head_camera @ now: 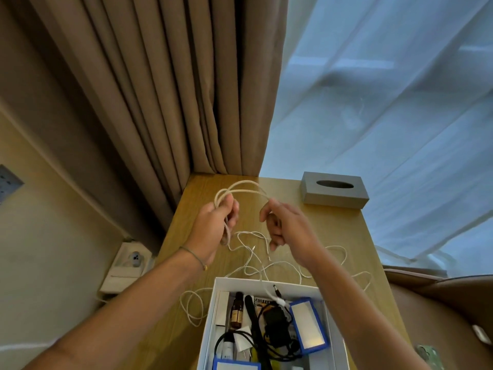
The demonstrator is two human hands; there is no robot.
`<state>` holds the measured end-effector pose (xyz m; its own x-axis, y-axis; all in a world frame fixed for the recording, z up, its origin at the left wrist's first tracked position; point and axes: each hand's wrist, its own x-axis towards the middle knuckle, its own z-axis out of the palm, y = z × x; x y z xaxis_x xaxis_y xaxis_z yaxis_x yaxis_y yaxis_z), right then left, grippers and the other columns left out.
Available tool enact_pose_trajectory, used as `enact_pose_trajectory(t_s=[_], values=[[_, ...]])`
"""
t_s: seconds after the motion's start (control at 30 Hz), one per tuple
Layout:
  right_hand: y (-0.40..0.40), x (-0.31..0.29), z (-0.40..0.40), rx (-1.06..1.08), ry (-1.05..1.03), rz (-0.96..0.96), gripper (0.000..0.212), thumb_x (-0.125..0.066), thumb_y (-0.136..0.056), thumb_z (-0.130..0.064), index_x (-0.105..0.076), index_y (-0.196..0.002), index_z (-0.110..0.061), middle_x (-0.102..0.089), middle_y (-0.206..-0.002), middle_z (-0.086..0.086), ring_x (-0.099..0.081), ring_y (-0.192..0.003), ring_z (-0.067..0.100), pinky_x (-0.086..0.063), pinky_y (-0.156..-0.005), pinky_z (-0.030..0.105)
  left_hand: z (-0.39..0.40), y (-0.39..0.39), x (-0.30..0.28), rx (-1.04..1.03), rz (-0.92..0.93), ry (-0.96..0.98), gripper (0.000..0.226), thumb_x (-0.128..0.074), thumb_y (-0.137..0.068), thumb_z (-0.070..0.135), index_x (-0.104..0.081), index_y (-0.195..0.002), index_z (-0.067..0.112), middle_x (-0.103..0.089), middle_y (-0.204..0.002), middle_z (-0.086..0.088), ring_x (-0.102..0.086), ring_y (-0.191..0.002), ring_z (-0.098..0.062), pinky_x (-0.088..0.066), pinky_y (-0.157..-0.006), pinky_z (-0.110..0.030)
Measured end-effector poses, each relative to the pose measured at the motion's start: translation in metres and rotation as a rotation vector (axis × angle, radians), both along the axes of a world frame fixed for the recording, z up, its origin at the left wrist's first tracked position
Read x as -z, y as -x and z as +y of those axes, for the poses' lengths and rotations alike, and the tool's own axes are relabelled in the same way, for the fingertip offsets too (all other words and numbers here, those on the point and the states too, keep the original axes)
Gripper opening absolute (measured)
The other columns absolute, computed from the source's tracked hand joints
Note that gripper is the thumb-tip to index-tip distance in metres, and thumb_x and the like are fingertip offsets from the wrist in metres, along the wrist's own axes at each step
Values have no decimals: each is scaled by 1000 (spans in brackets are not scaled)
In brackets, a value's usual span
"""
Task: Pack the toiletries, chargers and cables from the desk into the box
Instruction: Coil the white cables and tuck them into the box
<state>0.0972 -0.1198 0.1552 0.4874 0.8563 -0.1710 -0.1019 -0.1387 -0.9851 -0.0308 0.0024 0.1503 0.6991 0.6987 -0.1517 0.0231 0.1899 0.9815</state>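
1. Curtains hang behind the far end of the desk (346, 236): a brown curtain (160, 89) on the left and a sheer white curtain (386, 116) on the right.
2. Grey tissue box (334, 193) stands at the far right corner of the desk, well apart from both hands.
3. Wall sockets show to the left: one socket (134, 259) low beside the desk edge, another socket plate (8, 185) at the picture's left edge.
4. Brown chair (440, 295) sits to the right of the desk.
5. Thin white cables (250, 252) lie tangled on the desk between the hands and the white box (210, 329), looping out to the left and right of its far edge; one strand runs over the rim into it.
6. Inside the box lie a brown bottle (236, 313), a black charger (274, 320) with black cord, a white plug (244, 343), and blue-edged packets (308, 327); further items there are too crowded to name.
7. Left hand (213, 231) is raised over the desk, fingers curled round several loops of a thick cream cable (240, 186).
8. Right hand (288, 228) pinches the other end of that arc, fingers curled, beside the left hand.
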Motion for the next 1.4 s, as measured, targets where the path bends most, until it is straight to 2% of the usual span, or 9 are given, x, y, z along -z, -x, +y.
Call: enact_pose_trajectory(t_s=[0.27, 0.43, 0.57, 0.67, 0.9, 1.07, 1.13, 1.27, 1.4], values=[[34, 8, 10, -107, 184, -119, 49, -39, -107, -41, -55, -69, -15, -47, -46, -10, -41, -40, 9, -43, -51, 39, -17, 0, -5, 1, -42, 87, 44, -62, -86, 38, -54, -115, 6, -76, -106, -11, -71, -107, -26, -55, -92, -44], [35, 5, 7, -215, 205, -15, 38, -39, -106, -35, -56, -80, -12, -47, -51, -5, -41, -39, 11, -45, -40, 30, -17, 4, -1, 77, -93, 136, 43, -72, -80, 21, -62, -122, 13, -70, -93, -16, -69, -88, -27, -57, -69, -35], [42, 12, -1, -301, 214, 145, 43, -44, -104, -41, -64, -88, -6, -45, -57, 1, -43, -45, 15, -52, -47, 30, -15, -4, -1, -62, -102, 205, 30, -64, -87, 39, -66, -88, 9, -53, -60, 1, -61, -55, -13, -56, -67, -39], [46, 26, -21, -359, 237, 127, 39, -45, -106, -34, -68, -101, -2, -48, -59, 0, -46, -48, 16, -52, -52, 27, -5, -7, -2, -195, -16, -91, 35, -50, -100, 41, -56, -80, 14, -52, -59, 3, -52, -47, -12, -44, -43, -24], [14, 10, -55, -347, 230, -88, 21, -57, -101, -20, -70, -91, -7, -52, -55, -7, -47, -50, 11, -47, -59, 29, 12, 9, 20, 28, 355, -682, 31, -53, -95, 50, -51, -75, 26, -45, -56, 8, -37, -43, -3, -33, -45, -21], [-17, -17, -53, -189, 83, -216, 26, -57, -102, -22, -76, -91, -9, -48, -61, 7, -44, -52, 13, -47, -65, 32, -12, 15, 19, 413, 280, -537, 64, -35, -71, 90, -62, -87, 34, -51, -51, 22, -41, -44, 3, -33, -45, -12], [-20, -19, -47, -128, 34, -240, 28, -56, -102, -22, -76, -88, -8, -49, -57, -2, -44, -51, 9, -48, -59, 22, -23, 14, 18, 525, 233, -432, 90, -32, -69, 92, -61, -96, 12, -45, -48, 20, -35, -41, 2, -28, -41, -10], [-17, -11, -34, -7, -15, -329, 30, -57, -101, -24, -75, -81, -12, -46, -53, -9, -46, -51, 6, -48, -57, 21, -36, 13, 18, 699, 247, -249, 36, -55, -78, 75, -64, -82, 41, -40, -56, 4, -32, -42, -10, -30, -39, -23], [-10, 2, -31, 101, -29, -447, 25, -60, -99, -26, -73, -78, -21, -58, -56, -3, -53, -52, 14, -52, -56, 33, -38, 18, 25, 616, 234, -76, 48, -57, -90, 61, -67, -81, 15, -44, -51, 2, -34, -37, -11, -29, -37, -23]])
